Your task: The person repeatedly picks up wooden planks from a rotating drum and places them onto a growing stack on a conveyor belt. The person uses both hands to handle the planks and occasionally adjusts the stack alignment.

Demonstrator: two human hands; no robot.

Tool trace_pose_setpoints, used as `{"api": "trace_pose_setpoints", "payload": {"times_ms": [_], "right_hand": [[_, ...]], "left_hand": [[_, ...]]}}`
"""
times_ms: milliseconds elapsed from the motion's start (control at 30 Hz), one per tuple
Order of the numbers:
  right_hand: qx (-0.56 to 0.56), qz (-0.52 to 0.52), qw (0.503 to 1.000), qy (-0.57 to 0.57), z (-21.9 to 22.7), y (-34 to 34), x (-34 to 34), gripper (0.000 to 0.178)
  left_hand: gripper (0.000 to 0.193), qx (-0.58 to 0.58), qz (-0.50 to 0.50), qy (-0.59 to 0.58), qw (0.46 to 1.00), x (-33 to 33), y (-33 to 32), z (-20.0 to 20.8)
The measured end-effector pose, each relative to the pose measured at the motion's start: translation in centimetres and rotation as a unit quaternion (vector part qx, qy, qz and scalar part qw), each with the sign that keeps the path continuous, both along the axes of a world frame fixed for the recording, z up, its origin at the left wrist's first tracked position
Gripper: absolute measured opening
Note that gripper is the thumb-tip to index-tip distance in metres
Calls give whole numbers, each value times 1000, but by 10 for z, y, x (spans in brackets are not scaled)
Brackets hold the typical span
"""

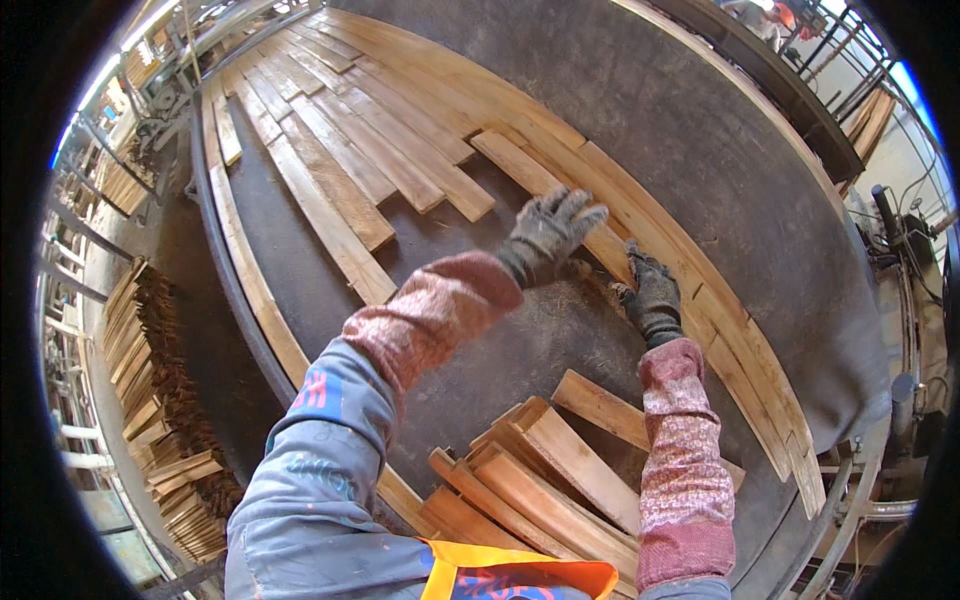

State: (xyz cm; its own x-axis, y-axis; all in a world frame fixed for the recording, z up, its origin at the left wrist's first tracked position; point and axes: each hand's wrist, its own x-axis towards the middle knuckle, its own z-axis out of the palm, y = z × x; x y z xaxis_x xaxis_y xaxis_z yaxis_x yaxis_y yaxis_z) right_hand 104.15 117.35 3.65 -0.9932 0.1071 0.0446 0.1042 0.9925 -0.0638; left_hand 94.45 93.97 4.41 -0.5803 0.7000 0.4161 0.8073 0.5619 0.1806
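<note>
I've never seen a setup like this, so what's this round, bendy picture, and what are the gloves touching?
There's no machine holding anything: these are a person's gloved hands. The one picture comes from a wide fisheye camera on the person's head, looking down, so straight edges bend. The left hand, fingers stretched out, is over a narrow plank; the right hand is at the plank's nearer end, its grip unclear. On the dark surface lie rows of wooden boards, with a loose pile close to the body.
</note>
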Motion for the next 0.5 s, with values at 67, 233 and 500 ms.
{"api": "trace_pose_setpoints", "payload": {"times_ms": [67,233,500], "right_hand": [[0,25,999,32,-8,4,-1,81],[-10,20,998,56,-26,-2,7,71],[-99,-16,995,18,11,39,164,68]], "left_hand": [[105,-85,27,4,996,-28,8,1],[88,-302,9,-114,947,-75,42,8],[79,-219,-25,-53,974,-79,30,-35]]}}
